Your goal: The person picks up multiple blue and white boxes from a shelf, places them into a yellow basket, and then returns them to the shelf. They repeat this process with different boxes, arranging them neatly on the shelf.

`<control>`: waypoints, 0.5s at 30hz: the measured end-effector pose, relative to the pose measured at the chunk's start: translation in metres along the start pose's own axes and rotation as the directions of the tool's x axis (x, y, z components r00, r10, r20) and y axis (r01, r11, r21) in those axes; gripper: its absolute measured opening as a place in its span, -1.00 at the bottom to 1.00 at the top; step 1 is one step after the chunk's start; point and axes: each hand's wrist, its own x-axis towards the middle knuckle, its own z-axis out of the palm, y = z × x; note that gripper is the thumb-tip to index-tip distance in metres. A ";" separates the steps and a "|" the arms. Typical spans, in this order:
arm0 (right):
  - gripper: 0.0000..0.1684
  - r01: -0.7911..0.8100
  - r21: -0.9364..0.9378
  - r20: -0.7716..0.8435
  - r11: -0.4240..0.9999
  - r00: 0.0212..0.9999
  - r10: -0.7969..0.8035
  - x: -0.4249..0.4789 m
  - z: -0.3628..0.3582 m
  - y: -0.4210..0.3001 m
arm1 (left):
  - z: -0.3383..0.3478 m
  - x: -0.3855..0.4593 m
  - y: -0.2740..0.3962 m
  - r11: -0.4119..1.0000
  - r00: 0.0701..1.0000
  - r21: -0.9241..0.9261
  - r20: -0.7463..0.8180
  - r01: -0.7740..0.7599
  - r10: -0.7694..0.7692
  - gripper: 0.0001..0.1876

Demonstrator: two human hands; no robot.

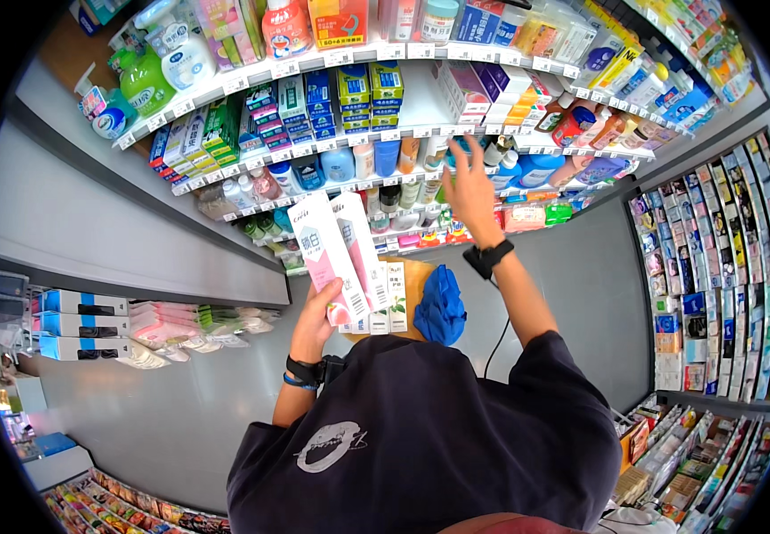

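My left hand (323,312) grips the lower ends of two Crest toothpaste boxes. The front box (321,250) is white and pink, and the rear box (362,247) fans out to its right. My right hand (473,200) is raised before the shelves with its fingers spread and nothing in it. Its fingertips are near the shelf edge (448,131), below a row of pink and white toothpaste boxes (460,93); contact cannot be made out. Under the left hand's boxes, a round wooden stool (414,267) bears several white boxes (396,294) and a crumpled blue cloth or bag (442,307).
Stacked toothpaste cartons (355,100) fill the shelf's middle left. Pump bottles (148,80) stand above, and blue bottles (538,170) stand lower right. A cable (498,344) hangs from the right wrist. A display rack (712,280) is at right, and hanging packs (178,327) are at left.
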 end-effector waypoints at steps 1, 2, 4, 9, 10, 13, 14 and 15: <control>-0.35 0.002 -0.048 -0.054 0.999 0.999 -0.004 0.016 0.008 0.015 | -0.005 -0.003 0.000 1.000 1.000 -0.004 -0.005 -0.010 0.010 -0.34; -0.34 0.000 -0.087 -0.065 0.996 0.998 -0.006 0.031 0.012 0.026 | -0.011 -0.007 -0.001 1.000 1.000 0.003 -0.017 -0.023 0.023 -0.31; -0.32 -0.026 -0.149 -0.084 0.989 0.996 0.013 0.054 0.020 0.042 | -0.016 -0.013 0.003 0.997 0.999 0.063 -0.001 -0.042 0.042 -0.29; -0.29 -0.136 -0.248 -0.083 0.959 0.989 0.119 0.083 0.039 0.052 | -0.027 -0.032 0.010 0.988 0.996 0.130 -0.039 -0.078 0.083 -0.26; -0.29 -0.148 -0.234 -0.107 0.961 0.986 0.126 0.086 0.041 0.052 | -0.029 -0.034 0.011 0.990 0.995 0.120 -0.060 -0.078 0.085 -0.25; -0.34 -0.207 -0.142 -0.183 0.968 0.967 0.180 0.091 0.046 0.053 | -0.029 -0.039 0.012 0.981 0.988 0.140 -0.057 -0.135 0.144 -0.33; -0.40 -0.202 -0.116 -0.205 0.973 0.963 0.175 0.092 0.048 0.054 | -0.029 -0.038 0.014 0.988 0.989 0.086 -0.074 -0.126 0.132 -0.36; -0.41 -0.211 -0.131 -0.205 0.969 0.962 0.181 0.092 0.049 0.051 | -0.028 -0.036 0.016 0.993 0.989 0.033 -0.093 -0.115 0.117 -0.39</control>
